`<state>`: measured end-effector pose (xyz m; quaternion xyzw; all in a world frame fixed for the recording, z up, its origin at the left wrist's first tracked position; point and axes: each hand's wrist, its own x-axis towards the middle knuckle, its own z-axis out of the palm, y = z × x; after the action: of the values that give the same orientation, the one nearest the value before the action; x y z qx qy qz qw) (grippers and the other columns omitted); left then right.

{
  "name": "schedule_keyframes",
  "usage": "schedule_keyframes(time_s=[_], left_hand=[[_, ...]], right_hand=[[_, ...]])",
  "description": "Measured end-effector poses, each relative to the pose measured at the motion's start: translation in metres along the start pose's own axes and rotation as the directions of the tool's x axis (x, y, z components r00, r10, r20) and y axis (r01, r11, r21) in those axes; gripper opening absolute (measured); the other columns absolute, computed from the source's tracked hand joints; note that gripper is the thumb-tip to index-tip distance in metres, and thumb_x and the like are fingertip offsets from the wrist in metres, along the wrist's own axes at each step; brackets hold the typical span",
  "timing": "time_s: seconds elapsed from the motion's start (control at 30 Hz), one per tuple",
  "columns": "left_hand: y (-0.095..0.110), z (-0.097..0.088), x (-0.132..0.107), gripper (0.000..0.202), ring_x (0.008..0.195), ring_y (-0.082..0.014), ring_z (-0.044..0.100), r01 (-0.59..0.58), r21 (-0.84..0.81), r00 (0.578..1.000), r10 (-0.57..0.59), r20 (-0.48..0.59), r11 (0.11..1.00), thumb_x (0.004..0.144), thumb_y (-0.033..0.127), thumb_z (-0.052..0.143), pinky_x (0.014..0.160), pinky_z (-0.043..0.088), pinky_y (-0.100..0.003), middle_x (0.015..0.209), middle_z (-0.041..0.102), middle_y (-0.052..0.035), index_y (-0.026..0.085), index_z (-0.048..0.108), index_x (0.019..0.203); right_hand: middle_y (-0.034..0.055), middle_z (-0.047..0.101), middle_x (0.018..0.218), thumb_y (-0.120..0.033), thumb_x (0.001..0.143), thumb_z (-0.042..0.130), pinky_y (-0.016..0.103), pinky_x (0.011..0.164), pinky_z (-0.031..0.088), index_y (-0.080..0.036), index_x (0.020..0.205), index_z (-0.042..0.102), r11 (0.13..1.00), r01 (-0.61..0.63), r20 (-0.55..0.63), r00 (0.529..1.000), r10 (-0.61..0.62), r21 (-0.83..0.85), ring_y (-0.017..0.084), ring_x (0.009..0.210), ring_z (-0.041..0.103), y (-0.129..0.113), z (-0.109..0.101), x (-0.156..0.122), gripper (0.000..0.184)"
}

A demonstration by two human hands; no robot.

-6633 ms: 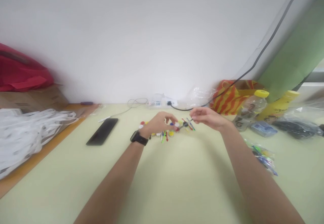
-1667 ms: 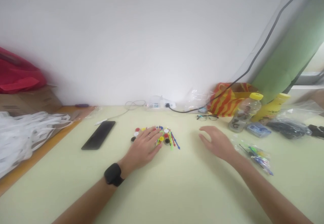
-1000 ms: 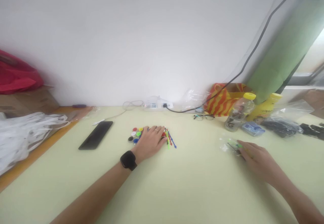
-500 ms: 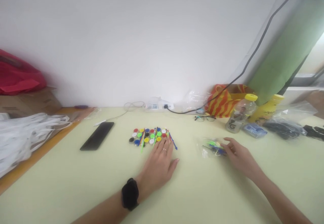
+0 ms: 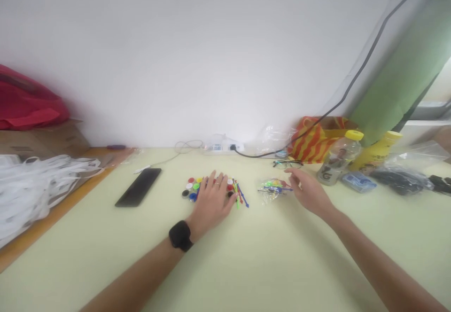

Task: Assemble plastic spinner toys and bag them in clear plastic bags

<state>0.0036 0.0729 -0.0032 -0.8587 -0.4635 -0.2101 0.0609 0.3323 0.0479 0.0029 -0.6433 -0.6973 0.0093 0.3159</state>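
My left hand [image 5: 212, 200], with a ring and a black watch [image 5: 180, 235], lies flat with fingers spread over rows of small coloured discs [image 5: 189, 186] and partly hides them. Several thin plastic arrows [image 5: 243, 195], blue, red and green, lie right of its fingertips. Farther right rests a clear plastic bag [image 5: 270, 191] of more coloured sticks. My right hand [image 5: 310, 192] is at this bag's right edge, its index finger and thumb apart. Whether its fingers touch the bag is unclear.
A black phone [image 5: 138, 187] lies at left, near white straps [image 5: 52, 190]. Along the wall are a power strip [image 5: 223, 145] and glasses [image 5: 287, 164]. To the right stand a striped bag [image 5: 310, 138], a clear bottle [image 5: 336, 159], a yellow bottle [image 5: 378, 152] and a blue packet [image 5: 358, 182].
My left hand has shifted left and away from me, farther over the discs, uncovering the arrows at the right. My right hand and the clear bag have both moved left, towards the discs.
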Motion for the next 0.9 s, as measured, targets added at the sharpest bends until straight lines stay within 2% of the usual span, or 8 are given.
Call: schedule_keyframes(time_s=[0.1, 0.2, 0.3, 0.5, 0.63, 0.77, 0.83, 0.9], left_hand=[[-0.01, 0.003, 0.008, 0.051, 0.149, -0.0394, 0.034, 0.0, -0.003, 1.0, 0.0, 0.02, 1.0, 0.103, 0.052, 0.041, 0.117, 0.032, -0.06, 0.14, 0.062, -0.0165, 0.016, 0.058, 0.134], [-0.012, 0.004, 0.006, 0.045, 0.149, -0.0379, 0.034, -0.015, -0.018, 1.0, 0.015, 0.017, 1.0, 0.104, 0.05, 0.04, 0.116, 0.032, -0.059, 0.133, 0.066, -0.0144, 0.018, 0.06, 0.129], [-0.008, 0.002, 0.004, 0.045, 0.148, -0.0385, 0.034, -0.011, -0.004, 1.0, 0.011, -0.012, 1.0, 0.104, 0.05, 0.04, 0.116, 0.031, -0.06, 0.137, 0.064, -0.0143, 0.019, 0.06, 0.13], [-0.001, -0.008, 0.008, 0.048, 0.149, -0.0383, 0.033, -0.032, -0.021, 0.999, 0.031, -0.039, 0.999, 0.104, 0.048, 0.041, 0.115, 0.034, -0.057, 0.143, 0.06, -0.0155, 0.016, 0.056, 0.137], [0.005, -0.012, 0.007, 0.041, 0.147, -0.037, 0.036, -0.073, -0.072, 0.997, 0.07, -0.037, 0.995, 0.103, 0.042, 0.046, 0.113, 0.037, -0.056, 0.139, 0.063, -0.0129, 0.019, 0.057, 0.136], [0.013, -0.014, 0.008, 0.031, 0.144, -0.0349, 0.04, -0.147, -0.119, 0.988, 0.151, 0.027, 0.982, 0.101, 0.035, 0.05, 0.112, 0.038, -0.053, 0.136, 0.064, -0.0102, 0.021, 0.062, 0.127], [0.019, -0.013, 0.011, 0.025, 0.143, -0.0343, 0.042, -0.211, -0.163, 0.971, 0.226, 0.083, 0.964, 0.101, 0.034, 0.051, 0.112, 0.038, -0.053, 0.133, 0.066, -0.0083, 0.022, 0.066, 0.117], [0.024, -0.013, 0.014, 0.023, 0.14, -0.0338, 0.045, -0.277, -0.21, 0.94, 0.31, 0.143, 0.937, 0.102, 0.036, 0.051, 0.11, 0.038, -0.051, 0.124, 0.071, -0.0074, 0.022, 0.069, 0.103]], right_hand=[[0.0084, 0.074, 0.1, -0.029, 0.098, 0.041, 0.038, 0.075, 0.053, -0.023, 0.123, 0.063, 0.997, 0.068, -0.005, 0.998, -0.068, -0.036, 0.026, 0.087, 0.069, -0.012, -0.007, 0.013, 0.034], [0.0093, 0.074, 0.108, -0.027, 0.099, 0.041, 0.038, 0.08, 0.053, -0.023, 0.122, 0.064, 0.986, 0.157, -0.006, 0.987, -0.158, -0.06, 0.026, 0.095, 0.069, -0.026, -0.016, 0.026, 0.032], [0.0085, 0.074, 0.11, -0.025, 0.1, 0.043, 0.037, 0.082, 0.053, -0.023, 0.12, 0.066, 0.968, 0.237, -0.012, 0.971, -0.239, -0.086, 0.025, 0.098, 0.069, -0.039, -0.027, 0.036, 0.031], [0.0088, 0.075, 0.105, -0.022, 0.098, 0.045, 0.04, 0.083, 0.05, -0.022, 0.111, 0.071, 0.919, 0.295, -0.036, 0.948, -0.315, -0.262, 0.027, 0.095, 0.068, -0.048, -0.054, 0.053, 0.029], [0.0068, 0.076, 0.102, -0.023, 0.095, 0.049, 0.04, 0.079, 0.049, -0.024, 0.103, 0.072, 0.92, 0.268, -0.059, 0.953, -0.297, -0.286, 0.029, 0.095, 0.067, -0.043, -0.081, 0.061, 0.025], [0.0059, 0.074, 0.105, -0.021, 0.092, 0.05, 0.042, 0.08, 0.047, -0.029, 0.099, 0.073, 0.964, 0.137, -0.218, 0.958, -0.188, -0.227, 0.032, 0.097, 0.065, -0.034, -0.108, 0.07, 0.024], [0.0086, 0.073, 0.107, -0.017, 0.09, 0.048, 0.043, 0.084, 0.047, -0.026, 0.096, 0.073, 0.984, 0.104, -0.274, 0.951, -0.142, -0.146, 0.031, 0.096, 0.065, -0.029, -0.112, 0.08, 0.028], [0.0119, 0.072, 0.107, -0.013, 0.089, 0.044, 0.043, 0.089, 0.048, -0.022, 0.098, 0.073, 0.994, 0.093, -0.303, 0.947, -0.108, -0.062, 0.029, 0.096, 0.064, -0.024, -0.107, 0.094, 0.032]])
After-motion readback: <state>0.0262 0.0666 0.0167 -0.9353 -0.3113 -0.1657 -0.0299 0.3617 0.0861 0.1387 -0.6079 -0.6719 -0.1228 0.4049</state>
